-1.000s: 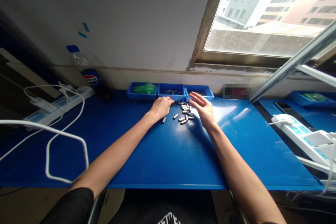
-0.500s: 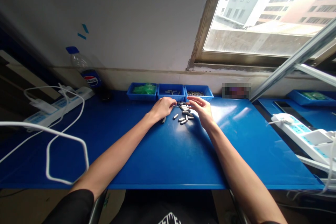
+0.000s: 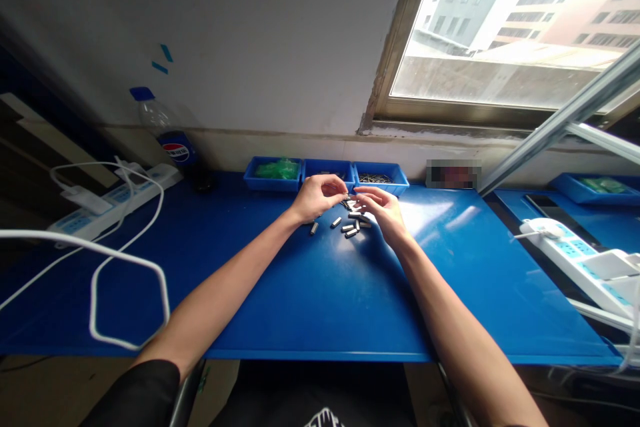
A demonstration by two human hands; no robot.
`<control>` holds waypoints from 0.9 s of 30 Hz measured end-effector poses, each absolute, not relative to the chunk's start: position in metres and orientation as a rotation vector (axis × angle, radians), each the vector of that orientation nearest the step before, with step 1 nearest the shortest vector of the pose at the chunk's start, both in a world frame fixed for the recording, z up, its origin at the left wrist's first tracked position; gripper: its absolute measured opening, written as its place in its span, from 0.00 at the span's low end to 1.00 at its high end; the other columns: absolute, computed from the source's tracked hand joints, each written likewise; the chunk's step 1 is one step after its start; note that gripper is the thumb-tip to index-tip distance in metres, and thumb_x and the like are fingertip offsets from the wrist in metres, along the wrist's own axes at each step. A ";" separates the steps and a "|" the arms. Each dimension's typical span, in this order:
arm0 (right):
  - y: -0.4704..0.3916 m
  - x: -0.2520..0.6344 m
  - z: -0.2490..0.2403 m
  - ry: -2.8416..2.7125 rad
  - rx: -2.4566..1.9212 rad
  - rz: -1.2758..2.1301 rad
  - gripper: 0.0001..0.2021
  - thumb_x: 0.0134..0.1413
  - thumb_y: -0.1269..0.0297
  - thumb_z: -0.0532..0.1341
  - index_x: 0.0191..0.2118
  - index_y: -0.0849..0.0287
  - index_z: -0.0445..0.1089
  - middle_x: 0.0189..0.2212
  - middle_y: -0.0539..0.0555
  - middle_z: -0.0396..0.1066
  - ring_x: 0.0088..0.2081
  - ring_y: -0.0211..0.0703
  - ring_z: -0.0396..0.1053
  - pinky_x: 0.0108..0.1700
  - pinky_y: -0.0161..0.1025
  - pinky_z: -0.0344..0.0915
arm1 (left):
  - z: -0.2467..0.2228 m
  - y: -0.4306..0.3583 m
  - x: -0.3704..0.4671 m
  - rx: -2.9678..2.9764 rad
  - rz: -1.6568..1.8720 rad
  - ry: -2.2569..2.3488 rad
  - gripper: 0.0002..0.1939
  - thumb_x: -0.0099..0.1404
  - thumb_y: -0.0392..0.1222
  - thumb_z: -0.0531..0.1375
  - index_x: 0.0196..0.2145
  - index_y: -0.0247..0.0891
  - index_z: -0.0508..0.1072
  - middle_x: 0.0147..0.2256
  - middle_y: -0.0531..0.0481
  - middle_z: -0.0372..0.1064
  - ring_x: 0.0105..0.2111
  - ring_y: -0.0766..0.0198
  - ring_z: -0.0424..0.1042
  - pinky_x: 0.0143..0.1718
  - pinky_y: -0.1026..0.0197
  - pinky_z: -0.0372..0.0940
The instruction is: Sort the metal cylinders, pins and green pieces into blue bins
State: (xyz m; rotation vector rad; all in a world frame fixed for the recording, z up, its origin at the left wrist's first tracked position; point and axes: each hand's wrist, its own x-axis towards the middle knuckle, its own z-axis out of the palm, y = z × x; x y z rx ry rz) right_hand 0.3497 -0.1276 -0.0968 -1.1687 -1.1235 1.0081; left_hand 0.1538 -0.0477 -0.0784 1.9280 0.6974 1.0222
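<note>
My left hand point(image 3: 316, 200) is raised over the far middle of the table, thumb and fingertips closed in a pinch. Facing it, my right hand point(image 3: 384, 212) has its fingers bent inward, their tips close to the left fingertips. Whatever small piece lies between the fingers is too tiny to make out. Beneath and between both hands lie several short metal cylinders point(image 3: 349, 229), silvery with dark ends, partly covered by the right fingers. One metal cylinder point(image 3: 313, 228) sits apart, just below my left wrist, and another metal cylinder point(image 3: 336, 221) lies between.
Along the wall stand a blue bin point(image 3: 255, 180) with green plastic, a blue middle bin point(image 3: 325, 165) partly hidden by my hand, and a blue bin point(image 3: 401, 185) of thin metal pins. A cola bottle point(image 3: 175, 147), white cable point(image 3: 165, 287) and power strips point(image 3: 575, 250) flank the table point(image 3: 310, 300).
My left hand has lifted and shifted right toward the other hand. My right fingers have curled inward, so the fingertips of both hands now nearly meet above the cylinders.
</note>
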 end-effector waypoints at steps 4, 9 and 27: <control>-0.131 0.347 -0.093 -1.161 -1.139 1.072 0.18 0.52 0.49 0.75 0.45 0.52 0.82 0.37 0.54 0.84 0.39 0.49 0.80 0.46 0.47 0.76 | -0.079 -0.047 0.154 1.796 1.031 0.692 0.14 0.56 0.47 0.75 0.32 0.34 0.79 0.34 0.45 0.83 0.35 0.57 0.83 0.42 0.56 0.79; -0.132 0.345 -0.094 -1.190 -1.124 1.091 0.18 0.51 0.49 0.75 0.44 0.54 0.83 0.37 0.54 0.84 0.38 0.48 0.80 0.45 0.46 0.75 | -0.079 -0.052 0.157 1.754 1.017 0.684 0.15 0.56 0.48 0.75 0.32 0.34 0.80 0.34 0.44 0.83 0.36 0.54 0.84 0.42 0.54 0.79; -0.120 0.360 -0.107 -0.971 -1.089 0.883 0.30 0.50 0.53 0.74 0.60 0.52 0.75 0.62 0.61 0.75 0.55 0.58 0.79 0.57 0.54 0.76 | -0.094 -0.037 0.140 2.774 0.454 0.997 0.12 0.68 0.32 0.61 0.44 0.38 0.84 0.41 0.42 0.82 0.47 0.49 0.76 0.50 0.53 0.73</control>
